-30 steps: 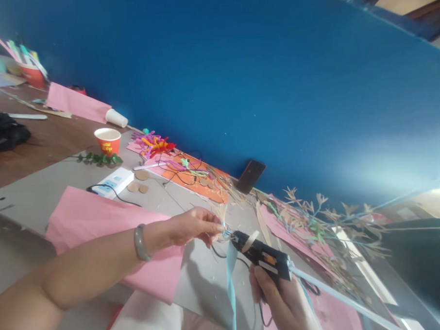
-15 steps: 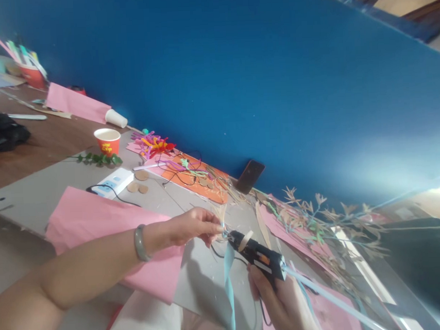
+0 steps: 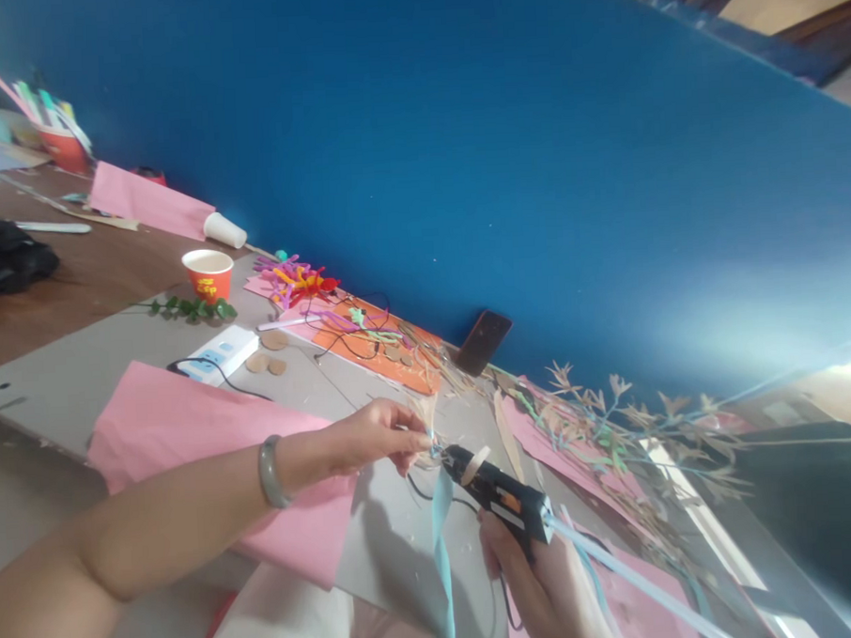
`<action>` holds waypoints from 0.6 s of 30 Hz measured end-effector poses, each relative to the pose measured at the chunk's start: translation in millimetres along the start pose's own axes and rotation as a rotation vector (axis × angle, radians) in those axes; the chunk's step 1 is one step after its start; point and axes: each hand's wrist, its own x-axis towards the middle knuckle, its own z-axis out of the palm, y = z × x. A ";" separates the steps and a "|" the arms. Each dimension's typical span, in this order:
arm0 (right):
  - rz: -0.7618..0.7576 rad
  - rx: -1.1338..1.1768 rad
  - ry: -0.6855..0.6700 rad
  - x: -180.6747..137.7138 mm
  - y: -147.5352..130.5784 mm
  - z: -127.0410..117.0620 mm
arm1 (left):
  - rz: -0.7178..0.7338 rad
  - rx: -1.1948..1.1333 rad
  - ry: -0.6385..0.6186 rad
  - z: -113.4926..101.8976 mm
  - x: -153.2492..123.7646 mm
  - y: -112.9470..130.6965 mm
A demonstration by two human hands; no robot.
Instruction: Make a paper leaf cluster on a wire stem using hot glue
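Note:
My left hand (image 3: 374, 437) pinches the end of a light blue paper strip (image 3: 442, 544) together with a small tuft of dry straw (image 3: 428, 415). A grey bangle sits on that wrist. My right hand (image 3: 542, 587) grips a black glue gun (image 3: 500, 494) with an orange label. Its nozzle touches the spot pinched by the left fingers. A pale glue stick (image 3: 634, 583) juts out of the gun's back toward the lower right. The strip hangs down between both hands.
Pink paper (image 3: 191, 433) lies on the grey tabletop (image 3: 61, 372) under my left arm. Beyond are a white power strip (image 3: 219, 351), an orange paper cup (image 3: 208, 272), coloured pipe cleaners (image 3: 297, 279), a dark phone (image 3: 484, 340) against the blue wall (image 3: 532, 164), and dry twig branches (image 3: 613, 424) to the right.
The glue gun and my right hand have shifted slightly left and down toward the pinched strip. My left hand has stayed in place.

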 end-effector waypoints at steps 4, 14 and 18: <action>-0.010 -0.001 0.007 -0.6 1.0 2.0 | 0.004 -0.010 0.006 -0.2 0.3 -0.4; -0.031 -0.011 -0.011 -0.5 -3.6 1.1 | -0.005 -0.060 0.015 1.7 -0.8 5.1; -0.050 0.023 0.017 0.7 -3.4 0.8 | 0.001 -0.059 0.017 2.6 -1.5 6.4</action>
